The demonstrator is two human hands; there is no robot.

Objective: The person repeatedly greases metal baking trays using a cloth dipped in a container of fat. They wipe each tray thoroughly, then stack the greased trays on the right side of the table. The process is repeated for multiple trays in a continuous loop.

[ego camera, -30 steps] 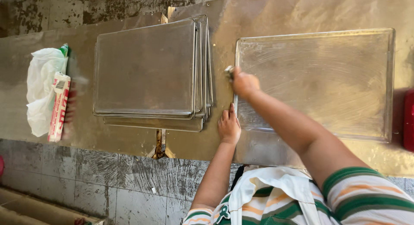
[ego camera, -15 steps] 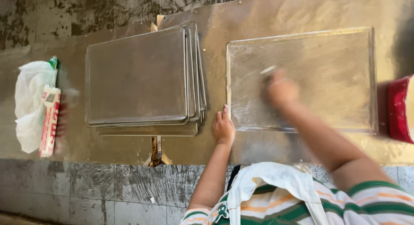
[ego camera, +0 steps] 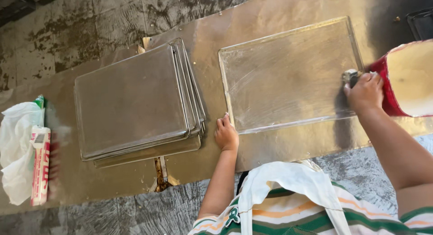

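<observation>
A single metal baking tray (ego camera: 288, 73) lies flat on the metal table (ego camera: 279, 147), its surface streaked with grease. My left hand (ego camera: 225, 135) presses on the tray's near left corner, fingers together. My right hand (ego camera: 364, 93) is at the tray's right edge, closed around a small brush or pad (ego camera: 350, 76), right beside a red tub (ego camera: 406, 77) holding a pale, creamy substance.
A stack of several more metal trays (ego camera: 135, 104) sits to the left of the single tray. Further left lie a white plastic bag (ego camera: 16, 149) and a red-and-white roll package (ego camera: 40, 165). A dark stained floor lies beyond the table.
My right hand swept across the tray from its left edge to its right edge, reaching the red tub. My left hand stayed at the tray's corner. The view shifted right.
</observation>
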